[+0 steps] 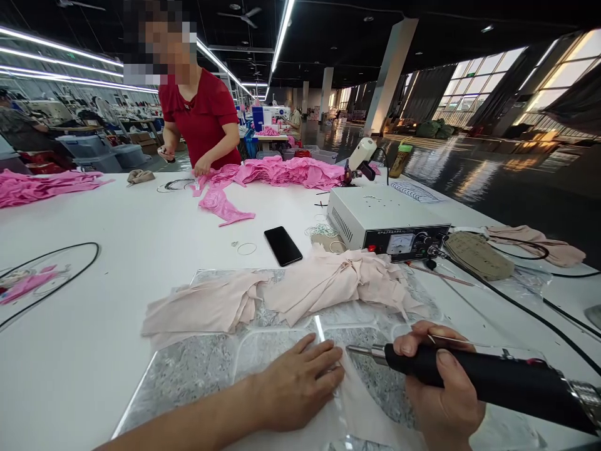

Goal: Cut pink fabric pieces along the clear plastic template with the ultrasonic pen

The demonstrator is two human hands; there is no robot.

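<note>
Long strip lights (283, 30) run over a wide workroom, where a person in a red top (201, 119) stands across a white surface (154, 244). On the near side, a black tool (502, 379) lies almost level in the right hand (444, 404), whose fingers and thumb are wrapped round its smooth, round handle; its long axis runs from the right edge leftward, the slim metal tip pointing at the left hand (300, 382). That hand is spread flat, palm down, on thin pale cloth (361, 394) over a glossy, grey-mottled board (183, 376). Limp, layered fabric pieces (201, 305) lie beyond, near a boxy metal unit (385, 216) and a flat phone (283, 245). The tool's rear end is cut off, the left palm hides some cloth, and whether the tip touches it is unclear.
</note>
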